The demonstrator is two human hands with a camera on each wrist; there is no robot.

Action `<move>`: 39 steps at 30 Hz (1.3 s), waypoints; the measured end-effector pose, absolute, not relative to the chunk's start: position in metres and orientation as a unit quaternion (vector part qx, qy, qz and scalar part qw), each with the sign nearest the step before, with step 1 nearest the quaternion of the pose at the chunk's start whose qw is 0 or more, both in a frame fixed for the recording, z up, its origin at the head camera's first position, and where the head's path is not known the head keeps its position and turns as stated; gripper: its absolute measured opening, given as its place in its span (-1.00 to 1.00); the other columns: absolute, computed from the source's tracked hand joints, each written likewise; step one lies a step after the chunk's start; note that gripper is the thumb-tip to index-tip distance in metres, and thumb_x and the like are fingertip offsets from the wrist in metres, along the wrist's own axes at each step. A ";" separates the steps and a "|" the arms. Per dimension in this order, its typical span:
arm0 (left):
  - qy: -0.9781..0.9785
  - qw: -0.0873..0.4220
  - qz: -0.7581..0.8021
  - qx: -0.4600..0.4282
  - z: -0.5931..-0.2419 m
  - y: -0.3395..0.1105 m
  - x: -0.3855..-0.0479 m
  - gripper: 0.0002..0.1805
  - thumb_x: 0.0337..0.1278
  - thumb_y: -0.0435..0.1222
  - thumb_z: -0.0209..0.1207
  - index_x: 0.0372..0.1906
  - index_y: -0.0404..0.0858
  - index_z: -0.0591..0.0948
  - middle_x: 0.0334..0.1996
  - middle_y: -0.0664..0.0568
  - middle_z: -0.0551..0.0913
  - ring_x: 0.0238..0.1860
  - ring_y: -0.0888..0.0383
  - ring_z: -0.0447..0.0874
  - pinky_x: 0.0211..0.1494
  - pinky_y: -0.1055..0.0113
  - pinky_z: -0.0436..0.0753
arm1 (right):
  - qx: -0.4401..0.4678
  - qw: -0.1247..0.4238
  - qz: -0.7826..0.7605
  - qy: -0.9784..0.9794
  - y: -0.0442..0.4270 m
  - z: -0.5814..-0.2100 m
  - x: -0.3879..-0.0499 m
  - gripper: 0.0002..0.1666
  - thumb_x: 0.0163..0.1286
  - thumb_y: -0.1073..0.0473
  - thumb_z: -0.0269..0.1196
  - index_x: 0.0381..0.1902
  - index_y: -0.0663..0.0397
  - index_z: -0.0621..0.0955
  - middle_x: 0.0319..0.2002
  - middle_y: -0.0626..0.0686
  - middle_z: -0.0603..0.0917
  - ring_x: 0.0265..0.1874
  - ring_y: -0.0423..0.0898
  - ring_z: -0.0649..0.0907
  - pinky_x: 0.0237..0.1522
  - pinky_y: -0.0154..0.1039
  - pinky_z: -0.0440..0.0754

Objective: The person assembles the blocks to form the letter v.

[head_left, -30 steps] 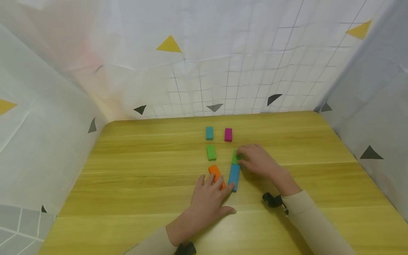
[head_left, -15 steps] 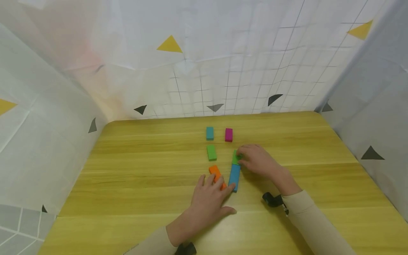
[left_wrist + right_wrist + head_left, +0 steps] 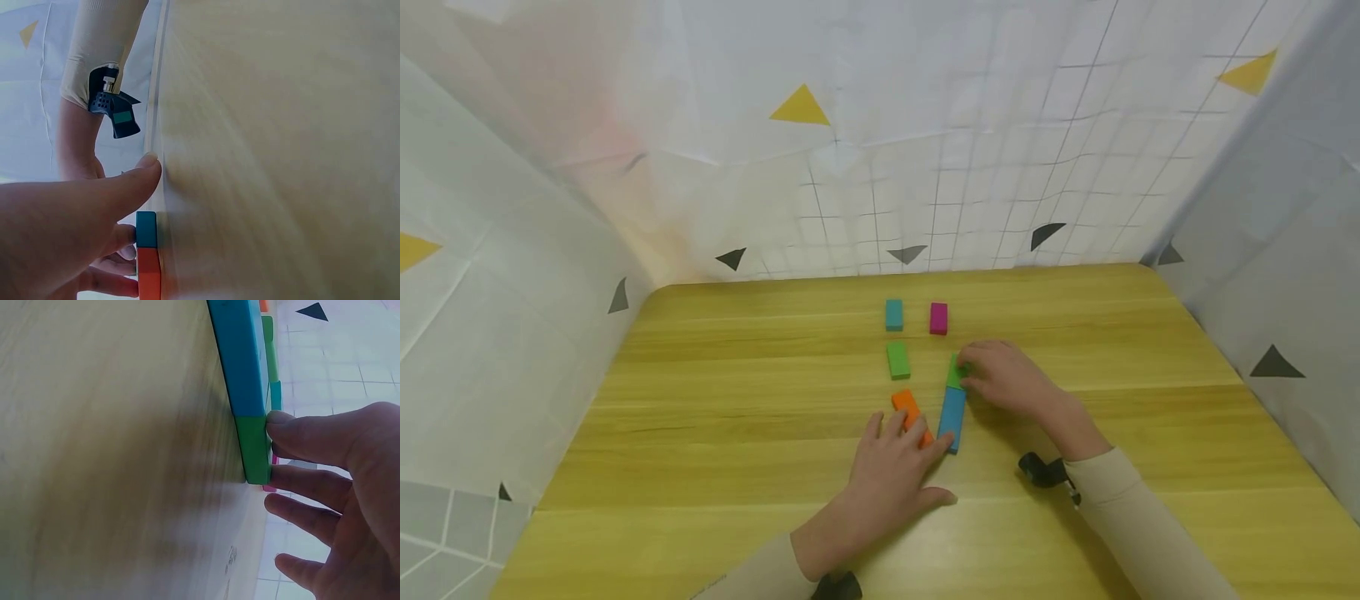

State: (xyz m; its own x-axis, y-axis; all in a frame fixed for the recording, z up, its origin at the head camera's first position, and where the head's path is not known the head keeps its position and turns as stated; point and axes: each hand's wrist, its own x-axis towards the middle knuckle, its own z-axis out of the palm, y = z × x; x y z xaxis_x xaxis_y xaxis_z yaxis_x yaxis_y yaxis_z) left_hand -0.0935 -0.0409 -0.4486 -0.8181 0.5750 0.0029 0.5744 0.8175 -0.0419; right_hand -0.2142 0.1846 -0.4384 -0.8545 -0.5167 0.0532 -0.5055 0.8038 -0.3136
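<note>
1. White sheets [image 3: 715,192] rise behind and on both sides of the blue block [image 3: 952,412]; they carry yellow and dark triangles and thin grid lines, and seem hung as a plain screen.
2. A wood-grain table [image 3: 700,483] spreads beneath the blue block; its flat top lets every block lie steady.
3. The left hand [image 3: 891,467] comes from the near left of the blue block; its fingers are spread apart, one tip on the blue block's near end, others on the orange block [image 3: 906,403]; this looks like steadying both; the thumb sticks out, holding nothing.
4. The right hand [image 3: 1003,375] reaches in from the right of the blue block's far end; thumb and fingertips rest on the touched green block [image 3: 953,371], outer fingers apart; whether they pinch it I cannot tell; the contact probably serves to align it.
5. The orange block lies just left of the blue block, slanting towards its near end; whether they touch is unclear.
6. The touched green block meets the blue block's far end, making one straight row.
7. Left of and beyond the blue block lie the other green block [image 3: 897,360] and, farther, a teal block [image 3: 893,314]; a magenta block [image 3: 938,317] sits beyond its far end; all three are untouched, spaced apart.
</note>
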 end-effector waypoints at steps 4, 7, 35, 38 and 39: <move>-0.954 0.005 0.017 -0.300 -0.449 -0.041 -0.093 -0.16 0.03 0.50 -0.03 0.44 0.32 0.33 0.34 0.08 0.48 0.39 -0.08 0.35 0.40 -0.19 0.32 | -0.272 0.018 -0.161 0.948 0.185 -0.438 -0.215 -0.78 0.30 0.13 0.36 -0.10 0.01 0.67 -0.11 -0.01 0.72 -0.07 -0.01 0.66 0.18 0.11 0.54; -0.954 0.005 0.016 -0.300 -0.449 -0.041 -0.093 -0.16 0.03 0.50 -0.03 0.44 0.32 0.32 0.35 0.08 0.48 0.39 -0.09 0.35 0.40 -0.20 0.32 | -0.276 0.017 -0.159 0.948 0.185 -0.438 -0.215 -0.78 0.30 0.13 0.36 -0.11 0.01 0.67 -0.13 -0.02 0.72 -0.09 -0.03 0.65 0.16 0.10 0.55; -0.953 0.011 0.004 -0.303 -0.451 -0.041 -0.094 -0.17 0.05 0.49 -0.03 0.44 0.32 0.33 0.31 0.08 0.49 0.37 -0.08 0.35 0.40 -0.20 0.32 | -0.291 0.008 -0.183 0.939 0.183 -0.431 -0.227 -0.78 0.31 0.21 0.29 -0.10 0.13 0.67 -0.16 0.05 0.73 -0.15 0.02 0.68 0.01 0.03 0.65; -0.953 0.008 0.002 -0.302 -0.451 -0.042 -0.094 -0.17 0.05 0.49 -0.02 0.44 0.32 0.33 0.31 0.08 0.49 0.37 -0.08 0.34 0.40 -0.19 0.32 | -0.280 0.007 -0.190 0.941 0.184 -0.429 -0.230 -0.71 0.33 0.21 0.28 -0.01 0.18 0.65 -0.08 0.12 0.73 -0.05 0.11 0.68 0.09 0.09 0.62; -0.954 0.007 0.001 -0.301 -0.451 -0.042 -0.094 -0.18 0.05 0.49 -0.02 0.44 0.32 0.33 0.31 0.08 0.49 0.37 -0.08 0.34 0.40 -0.19 0.32 | -0.276 0.007 -0.191 0.942 0.184 -0.429 -0.231 -0.68 0.33 0.21 0.28 0.01 0.18 0.64 -0.05 0.13 0.72 -0.01 0.13 0.67 0.11 0.11 0.60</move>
State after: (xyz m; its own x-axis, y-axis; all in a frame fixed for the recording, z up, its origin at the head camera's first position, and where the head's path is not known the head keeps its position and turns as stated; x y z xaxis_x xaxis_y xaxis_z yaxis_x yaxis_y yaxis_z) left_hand -0.0940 -0.0416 -0.4512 -0.8185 0.5744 0.0126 0.5743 0.8186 -0.0071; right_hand -0.2312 0.1837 -0.4292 -0.8477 -0.5225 0.0917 -0.5170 0.7748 -0.3638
